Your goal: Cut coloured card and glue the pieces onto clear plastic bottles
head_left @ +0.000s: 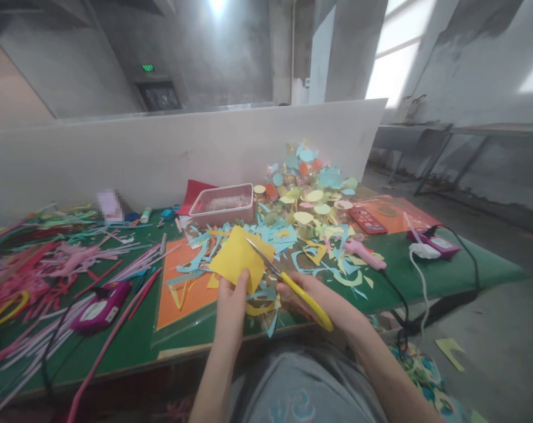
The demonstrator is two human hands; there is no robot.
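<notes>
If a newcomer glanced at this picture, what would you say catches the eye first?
Probably the bright yellow paper in the left hand, with the right hand holding yellow-handled scissors against it. Behind rises a heap of colourful paper discs; far left lies a pink tangle.

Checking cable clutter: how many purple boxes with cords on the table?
2. One purple box lies at the left on the green table; the other purple box is at the right, beyond the pink corded tool. More may be hidden.

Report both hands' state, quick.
Left hand: closed, holding yellow paper.
Right hand: closed, holding scissors.
</notes>
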